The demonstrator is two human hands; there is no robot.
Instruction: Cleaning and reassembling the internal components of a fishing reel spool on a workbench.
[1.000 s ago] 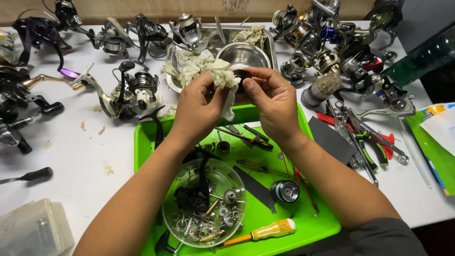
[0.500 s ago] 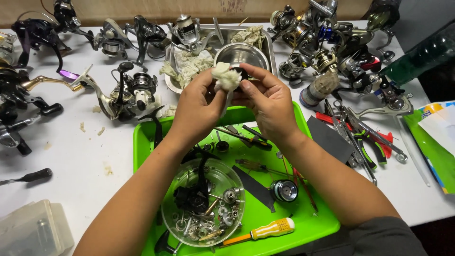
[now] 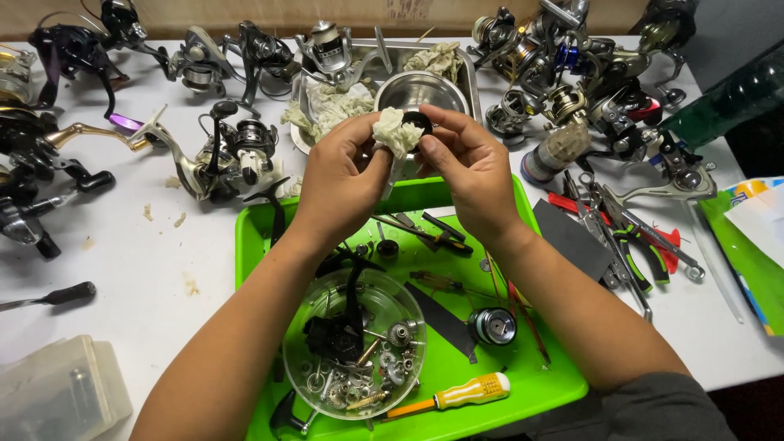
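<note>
we count two hands at work: one left hand (image 3: 339, 184) and one right hand (image 3: 469, 167). between them we count one wad of cloth (image 3: 396, 131) and one small black round part (image 3: 420, 124). we count one green tray (image 3: 253, 245), and on it one clear round dish (image 3: 412, 314) of small parts, one yellow-handled screwdriver (image 3: 457, 394) and one black spool (image 3: 492, 325). behind it we count one metal tray (image 3: 469, 77) holding one steel bowl (image 3: 412, 90). we count one black-handled tool (image 3: 49, 296) and one clear plastic box (image 3: 57, 392) at left. the fishing reels at left and right are too tangled for a sure count.
</note>
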